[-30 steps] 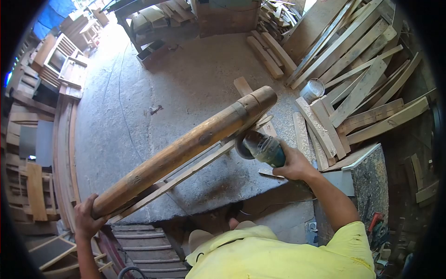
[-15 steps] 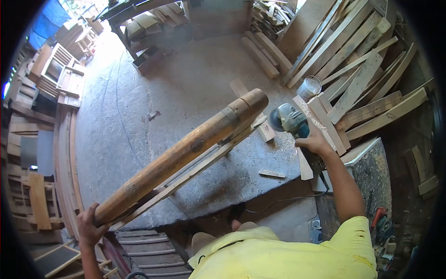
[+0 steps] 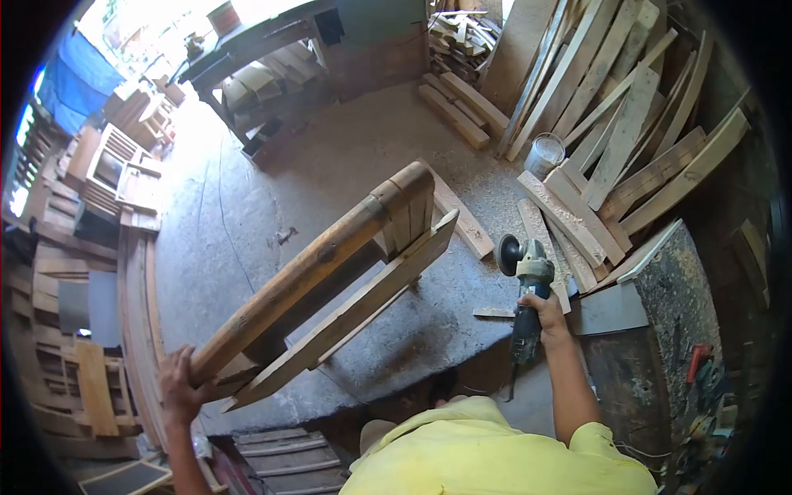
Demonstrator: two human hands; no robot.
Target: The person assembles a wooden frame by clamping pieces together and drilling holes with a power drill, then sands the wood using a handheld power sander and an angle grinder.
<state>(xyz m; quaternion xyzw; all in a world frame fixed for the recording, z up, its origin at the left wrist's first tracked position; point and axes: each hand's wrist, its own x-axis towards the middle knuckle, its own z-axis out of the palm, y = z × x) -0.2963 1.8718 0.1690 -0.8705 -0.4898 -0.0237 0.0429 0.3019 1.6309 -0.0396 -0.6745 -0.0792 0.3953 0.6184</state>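
My right hand grips the dark body of an angle grinder, its round disc up and to the left, apart from the wood. At the lower left, the fingers of my left hand are wrapped round the near end of a long wooden frame. A thick rounded rail with dark patches forms its top. Below that rail runs a flat pale board, and short upright slats join the two at the far end. The frame stands tilted across the middle of the view.
Loose planks lie on the concrete floor beside a white bucket. Long boards lean at the upper right. A workbench stands at the back, and stacked furniture at the left. A thin cord crosses the floor.
The frame has turned in my left hand, so more of its flat board and slats shows. The grinder has swung more upright and moved down, farther from the rail.
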